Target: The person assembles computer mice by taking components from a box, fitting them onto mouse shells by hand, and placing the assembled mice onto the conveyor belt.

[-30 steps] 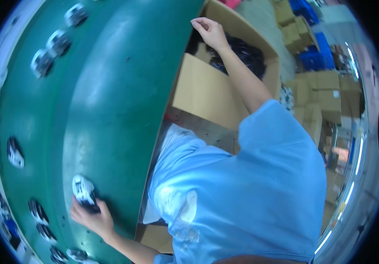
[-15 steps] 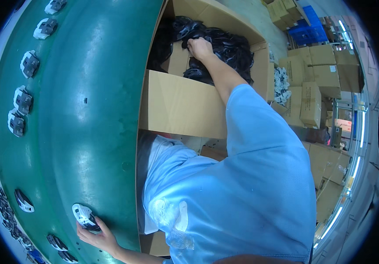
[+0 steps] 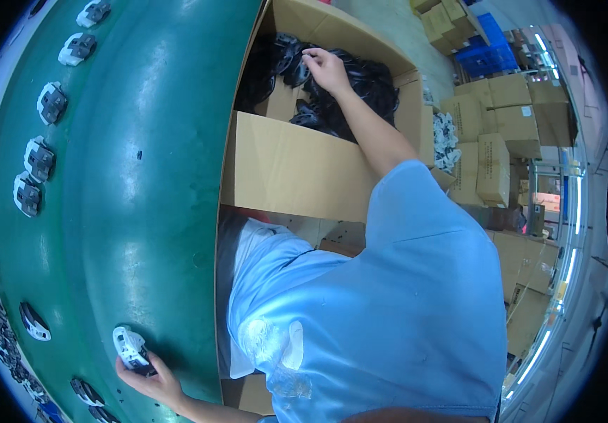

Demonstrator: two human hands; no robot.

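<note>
On the green work surface at the lower left, my left hand curls its fingers and thumb round the near end of a white-and-black molded part, shaped like a computer mouse shell. My right hand is over the open cardboard box, above a pile of glossy black curved plastic pieces. Its fingertips are pinched together; whether a black piece is between them cannot be made out. Part of the box's bare bottom shows left of the pile.
Several similar white-and-grey parts line the left side of the green surface. A dark-and-white shell lies farther down. Many small parts crowd the far left edge. Stacked cartons and a blue crate stand at the right.
My right hand has shifted slightly to the right and lifted somewhat from the black pieces. My left hand and the white-and-black part have moved slightly left.
</note>
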